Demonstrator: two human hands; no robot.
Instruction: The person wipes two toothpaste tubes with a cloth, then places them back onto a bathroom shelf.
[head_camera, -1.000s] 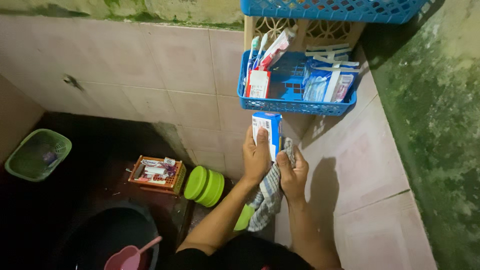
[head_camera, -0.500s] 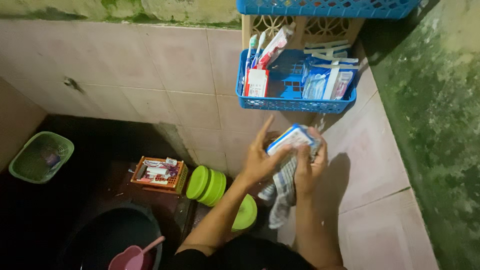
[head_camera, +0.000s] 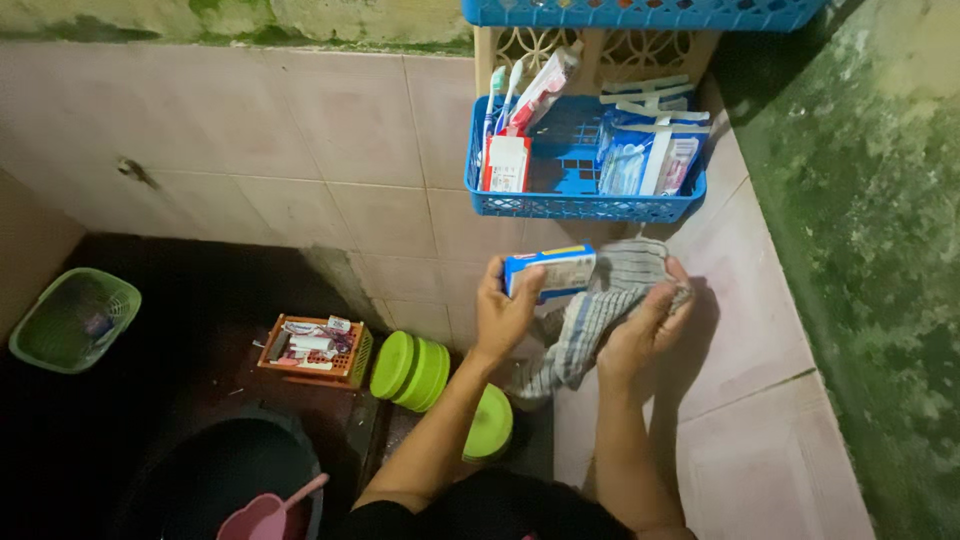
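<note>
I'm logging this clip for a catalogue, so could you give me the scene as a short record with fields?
Place: tiled corner with pink wall tiles
Left hand: grip closed on a small blue and white box, held level
Right hand: grip closed on a striped cloth, against the box's right end
Above the hands: blue basket on the wall, holding toothbrushes and packets
On the floor: orange basket, green round containers, green basket, dark bucket with pink scoop
</note>
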